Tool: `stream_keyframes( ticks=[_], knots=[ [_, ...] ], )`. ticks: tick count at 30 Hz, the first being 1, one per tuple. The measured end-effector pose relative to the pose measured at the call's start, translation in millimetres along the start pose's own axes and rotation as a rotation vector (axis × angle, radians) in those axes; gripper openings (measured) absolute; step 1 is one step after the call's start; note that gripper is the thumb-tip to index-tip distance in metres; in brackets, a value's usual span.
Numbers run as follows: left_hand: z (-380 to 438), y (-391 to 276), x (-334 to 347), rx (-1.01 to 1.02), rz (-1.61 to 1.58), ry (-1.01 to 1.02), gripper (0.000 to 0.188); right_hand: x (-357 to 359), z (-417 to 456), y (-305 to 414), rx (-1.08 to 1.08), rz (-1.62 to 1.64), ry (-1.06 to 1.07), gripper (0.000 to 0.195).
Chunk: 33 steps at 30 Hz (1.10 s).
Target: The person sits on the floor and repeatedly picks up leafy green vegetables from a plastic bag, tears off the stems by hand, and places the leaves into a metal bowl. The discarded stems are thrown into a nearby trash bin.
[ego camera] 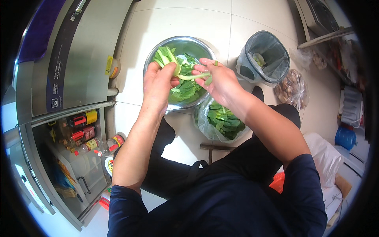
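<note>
My left hand [160, 81] grips a small head of leafy greens [166, 57], its pale base turned to the right, above a round stainless steel basin [151, 56]. One pale stalk [194, 77] stretches from that base to my right hand [217, 78], whose fingers are partly curled with the palm turned up. The stalk's leaf end lies at the right palm and is partly hidden. Loose green leaves [186, 89] lie in the basin below both hands. Just under my right forearm, a clear plastic bag [204, 129] holds more leafy greens [223, 118].
A lined waste bin [250, 71] with scraps inside stands on the tiled floor at right. Beside it sits a bag of mushrooms [293, 91]. Steel cabinets [91, 56] and a shelf of sauce bottles [86, 133] flank the left. A white plastic bag [322, 157] is at lower right.
</note>
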<state>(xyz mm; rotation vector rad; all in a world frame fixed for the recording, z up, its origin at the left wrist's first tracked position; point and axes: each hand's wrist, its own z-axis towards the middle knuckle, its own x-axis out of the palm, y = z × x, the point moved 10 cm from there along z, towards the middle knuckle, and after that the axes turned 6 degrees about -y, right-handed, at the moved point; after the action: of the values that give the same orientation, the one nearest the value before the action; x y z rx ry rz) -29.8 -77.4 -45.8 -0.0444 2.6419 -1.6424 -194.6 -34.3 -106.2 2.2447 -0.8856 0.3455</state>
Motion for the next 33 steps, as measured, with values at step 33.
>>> stream_keyframes(
  ticks=[33],
  knots=[
    [4, 9, -11, 0.016, -0.239, -0.078, 0.017, 23, -7, 22, -0.066, 0.116, 0.086, 0.025]
  ],
)
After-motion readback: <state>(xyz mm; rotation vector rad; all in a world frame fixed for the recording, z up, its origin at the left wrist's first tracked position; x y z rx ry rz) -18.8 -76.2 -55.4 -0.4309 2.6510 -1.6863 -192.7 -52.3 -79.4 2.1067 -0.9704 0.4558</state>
